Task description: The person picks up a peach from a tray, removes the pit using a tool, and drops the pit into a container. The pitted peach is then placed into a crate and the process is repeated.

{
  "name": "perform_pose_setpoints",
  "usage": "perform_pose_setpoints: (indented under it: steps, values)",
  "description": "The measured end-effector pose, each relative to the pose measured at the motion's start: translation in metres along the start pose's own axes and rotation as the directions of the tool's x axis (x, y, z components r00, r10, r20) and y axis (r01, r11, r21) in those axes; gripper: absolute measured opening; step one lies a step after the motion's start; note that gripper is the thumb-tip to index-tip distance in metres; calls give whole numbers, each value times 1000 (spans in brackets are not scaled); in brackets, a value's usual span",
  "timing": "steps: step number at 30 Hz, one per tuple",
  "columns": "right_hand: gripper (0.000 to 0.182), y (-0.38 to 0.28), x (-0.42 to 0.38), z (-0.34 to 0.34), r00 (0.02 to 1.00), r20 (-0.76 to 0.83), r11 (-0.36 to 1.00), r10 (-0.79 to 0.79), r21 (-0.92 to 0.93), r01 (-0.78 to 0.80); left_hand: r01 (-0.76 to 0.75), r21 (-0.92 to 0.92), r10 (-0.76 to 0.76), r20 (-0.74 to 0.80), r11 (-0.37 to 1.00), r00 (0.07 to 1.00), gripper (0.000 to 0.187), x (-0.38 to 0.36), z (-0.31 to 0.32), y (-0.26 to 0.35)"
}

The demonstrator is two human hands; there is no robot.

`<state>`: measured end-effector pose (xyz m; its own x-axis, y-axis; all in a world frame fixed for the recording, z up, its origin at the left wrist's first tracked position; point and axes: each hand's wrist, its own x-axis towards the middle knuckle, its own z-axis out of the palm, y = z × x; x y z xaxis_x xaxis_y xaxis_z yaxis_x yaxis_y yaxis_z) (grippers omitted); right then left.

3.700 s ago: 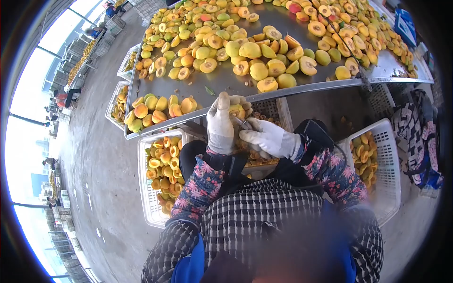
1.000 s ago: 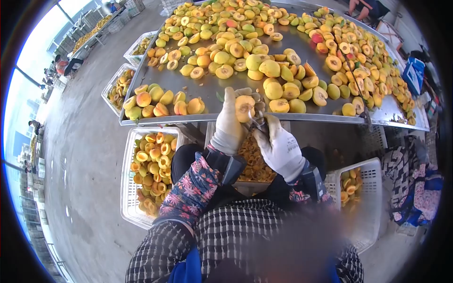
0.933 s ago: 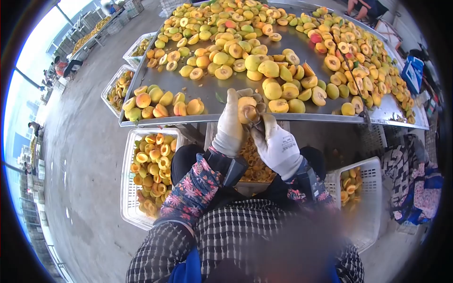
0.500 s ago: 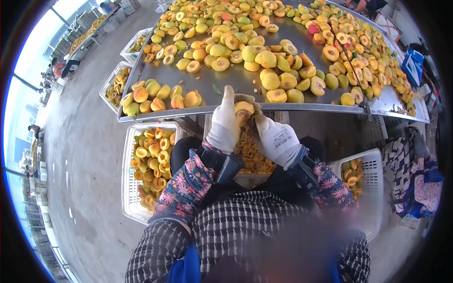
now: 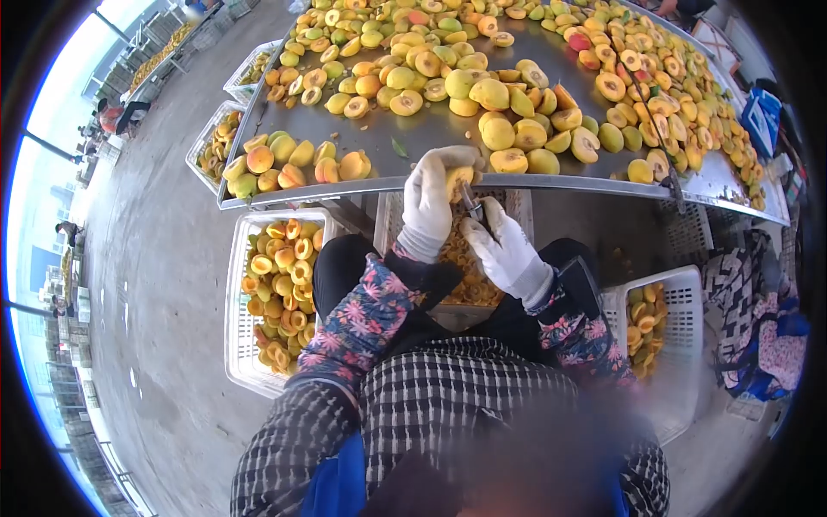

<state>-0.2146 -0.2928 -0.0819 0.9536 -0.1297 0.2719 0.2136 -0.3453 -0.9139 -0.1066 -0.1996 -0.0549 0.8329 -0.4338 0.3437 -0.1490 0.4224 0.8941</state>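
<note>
My left hand (image 5: 428,200), in a white glove, is closed around a yellow peach half (image 5: 457,181) just in front of the table's near edge. My right hand (image 5: 510,257), gloved too, grips a small pitting tool (image 5: 472,205) with a metal end and a dark handle. The tool's tip meets the peach half; how deep it sits is hidden. Under both hands, a crate (image 5: 389,214) between my knees holds orange-brown pieces. Cut peach halves (image 5: 508,161) lie on the metal table (image 5: 413,129) just beyond my hands.
A white crate (image 5: 234,302) of hollowed peach halves stands at my left, another crate (image 5: 685,336) at my right. The table's raised metal edge (image 5: 301,196) runs across in front of me. More crates (image 5: 196,155) stand by its left side. A seated person (image 5: 112,116) is far left.
My right hand has drawn down and away from my left, exposing the pitting tool between them. The peach half has turned in my left hand, which now wraps over it.
</note>
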Motion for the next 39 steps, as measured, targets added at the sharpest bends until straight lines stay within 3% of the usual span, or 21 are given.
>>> perform_pose_setpoints:
  steps: [1, 3, 7, 10, 11, 14, 16, 19, 20, 21, 22, 23, 26, 28, 30, 33, 34, 35, 36, 37, 39]
  values:
    - [30, 0, -2, -5, 995, 63, 968, -73, -235, 85, 68, -52, -67, 17, 996, 998, 64, 3, -7, -4]
    - [39, -17, 1, -13, 986, 100, 961, 137, -257, -108, 242, -106, -239, 48, 964, 970, 69, 5, -11, 4]
    - [37, -8, -6, -18, 984, 139, 908, 111, -418, -43, 620, 80, -625, 102, 780, 774, 78, 11, -15, 12]
    - [42, -3, -3, -21, 979, 160, 957, 126, -279, -78, 631, -132, -603, 200, 764, 772, 81, 11, -20, 7]
    - [36, 0, -5, -20, 993, 120, 968, 5, -250, 26, 597, -300, -558, 214, 744, 802, 81, 8, -18, 8]
    - [31, 28, -3, -8, 992, 75, 993, -104, -38, 108, 444, -176, -406, 216, 879, 888, 79, -2, -20, 7]
    - [29, 21, -3, -12, 908, 181, 786, -379, -455, 418, 498, -64, -494, 63, 865, 867, 68, -6, -24, 4]
    - [45, -7, 2, -18, 953, 288, 955, 89, -297, 0, 561, 54, -563, 124, 826, 817, 60, -1, -30, 5]
    - [38, 3, 1, -9, 969, 200, 964, -145, -190, 183, 563, 113, -574, 143, 819, 806, 62, 0, -33, 5]
    - [33, -1, -2, -7, 959, 254, 991, 127, 17, -136, 535, 94, -542, 184, 840, 820, 62, 1, -35, 7]
    - [25, -12, -4, -4, 870, 352, 862, 346, 246, -443, 507, 75, -510, 224, 859, 830, 61, 1, -37, 9]
    - [19, -24, -5, 0, 723, 427, 591, 543, 418, -690, 537, -49, -520, 191, 842, 833, 60, -1, -36, 9]
    - [19, -34, -2, 4, 687, 521, 274, 507, 658, -701, 568, -352, -564, 124, 744, 817, 56, 0, -26, 10]
    - [28, -22, -1, 3, 703, 617, 90, 354, 725, -683, 574, -475, -608, 100, 667, 788, 54, 1, -23, 12]
    - [30, -22, 1, 0, 679, 709, -89, 192, 701, -708, 608, -694, -645, 267, 387, 716, 44, 4, -28, -5]
    - [31, -17, -6, 0, 712, 663, -85, 229, 743, -664, 528, -781, -627, 234, 333, 743, 38, 1, -32, -11]
    - [31, -13, -5, -4, 726, 662, -87, 185, 747, -659, 492, -790, -640, 171, 365, 749, 41, 1, -35, -13]
    - [31, -11, -8, -10, 710, 657, -13, 253, 736, -677, 490, -693, -659, 28, 529, 751, 42, 3, -38, -12]
    - [29, -8, -11, -14, 681, 646, 69, 345, 706, -705, 489, -564, -652, -120, 665, 749, 44, 3, -43, -11]
    - [27, -8, -11, -13, 653, 543, 293, 528, 605, -741, 450, -482, -563, -115, 752, 818, 43, 4, -57, -10]
    - [22, -5, -12, -9, 654, 303, 633, 694, 176, -754, 290, -304, -338, -117, 907, 934, 39, 3, -96, 16]
